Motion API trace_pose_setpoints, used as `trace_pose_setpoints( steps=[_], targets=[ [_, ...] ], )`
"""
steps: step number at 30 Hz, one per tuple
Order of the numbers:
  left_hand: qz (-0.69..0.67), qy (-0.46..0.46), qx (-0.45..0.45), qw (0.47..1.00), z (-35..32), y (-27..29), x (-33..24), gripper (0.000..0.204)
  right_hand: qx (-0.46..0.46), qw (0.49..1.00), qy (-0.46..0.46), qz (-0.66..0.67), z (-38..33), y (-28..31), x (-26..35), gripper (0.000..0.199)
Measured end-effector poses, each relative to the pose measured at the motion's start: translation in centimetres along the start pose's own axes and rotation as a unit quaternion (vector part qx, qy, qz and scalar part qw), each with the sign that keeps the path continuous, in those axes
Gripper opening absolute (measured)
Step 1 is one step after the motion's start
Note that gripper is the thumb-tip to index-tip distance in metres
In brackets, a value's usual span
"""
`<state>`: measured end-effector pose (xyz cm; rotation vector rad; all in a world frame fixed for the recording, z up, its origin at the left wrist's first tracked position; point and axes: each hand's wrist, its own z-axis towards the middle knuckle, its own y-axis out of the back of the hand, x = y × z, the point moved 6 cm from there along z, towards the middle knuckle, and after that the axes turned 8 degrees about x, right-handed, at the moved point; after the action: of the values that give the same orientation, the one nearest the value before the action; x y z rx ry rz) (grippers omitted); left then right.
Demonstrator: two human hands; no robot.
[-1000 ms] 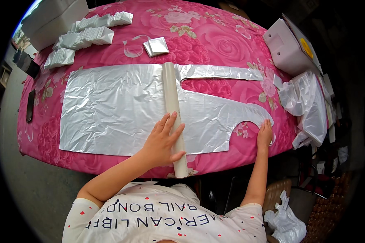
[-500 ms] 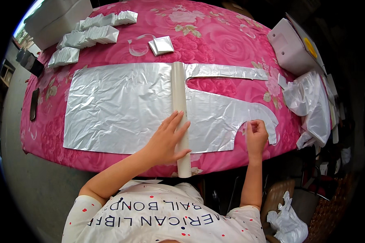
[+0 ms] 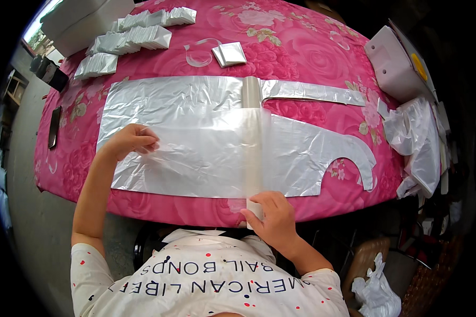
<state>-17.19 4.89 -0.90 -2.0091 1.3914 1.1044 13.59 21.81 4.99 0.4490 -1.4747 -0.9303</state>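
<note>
Pink floral cloth (image 3: 301,58) covers the worktop, with rows of silver packets (image 3: 135,41) at its far left. Clear film (image 3: 206,153) lies over the pale bar (image 3: 252,91) and the middle of the silver sheet (image 3: 169,92). Bunched fingertips of the left hand (image 3: 137,142) seem to pinch the film's left end; the right hand (image 3: 272,211) curls at the bar's near end, though whether it grips I cannot tell. The film looks light, limp and slippery, probably easy to crease, so opposite edges are the best hold; the bar seems stiff and could roll.
</note>
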Motion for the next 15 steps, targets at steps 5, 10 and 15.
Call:
trace_pose_setpoints(
  steps=[5,10,15],
  targets=[
    [0.361,0.0,-0.174,0.916,-3.8,7.6,2.0,0.024,0.158,0.952,-0.261,-0.001,-2.9,-1.7,-3.6,0.052],
    [0.525,-0.245,-0.295,0.759,-4.0,-3.2,-6.6,0.029,0.185,0.931,-0.305,0.085,-3.7,-3.7,-3.9,0.052],
    [0.395,-0.399,-0.138,0.816,0.3,-16.4,-5.8,0.046,0.196,0.918,-0.323,0.121,-3.4,-3.3,-3.5,0.049]
  ],
)
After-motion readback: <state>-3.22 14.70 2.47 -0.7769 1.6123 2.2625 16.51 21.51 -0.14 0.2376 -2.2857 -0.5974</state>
